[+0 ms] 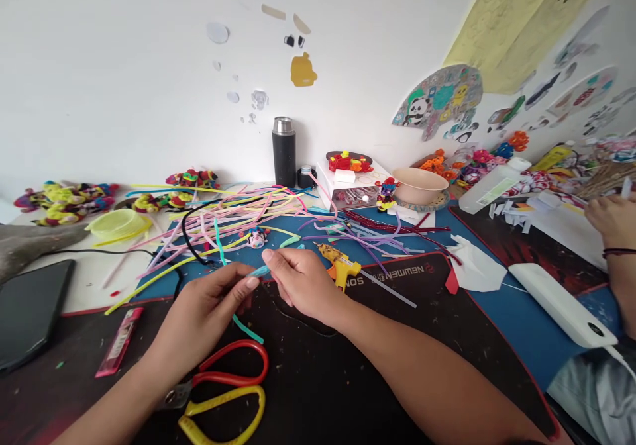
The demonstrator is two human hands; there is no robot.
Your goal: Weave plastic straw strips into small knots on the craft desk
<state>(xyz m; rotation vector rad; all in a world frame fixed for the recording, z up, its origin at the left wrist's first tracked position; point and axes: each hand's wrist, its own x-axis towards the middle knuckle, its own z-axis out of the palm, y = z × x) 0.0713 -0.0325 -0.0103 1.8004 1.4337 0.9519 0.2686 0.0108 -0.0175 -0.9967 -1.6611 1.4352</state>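
My left hand (211, 309) and my right hand (305, 283) meet above the black mat, both closed. Between their fingertips a light blue pipe cleaner (260, 271) is pinched, looking folded or bunched. A teal pipe cleaner (219, 241) sticks up behind my left fingers, and a teal length shows below them; I cannot tell if these join the blue piece. Below the hands lie scissors (259, 365) with one red and one yellow handle, blades partly behind my left forearm. A yellow glue gun (342, 266) with a clear glue stick lies just beyond my right hand.
Loose pipe cleaners (238, 210) in pink, yellow and purple spread behind the hands. A black thermos (283, 153) and a beige bowl (420, 187) stand near the wall. A phone (34, 312) lies left, a white power bank (556, 306) right. Another person's hand (613, 216) is at far right.
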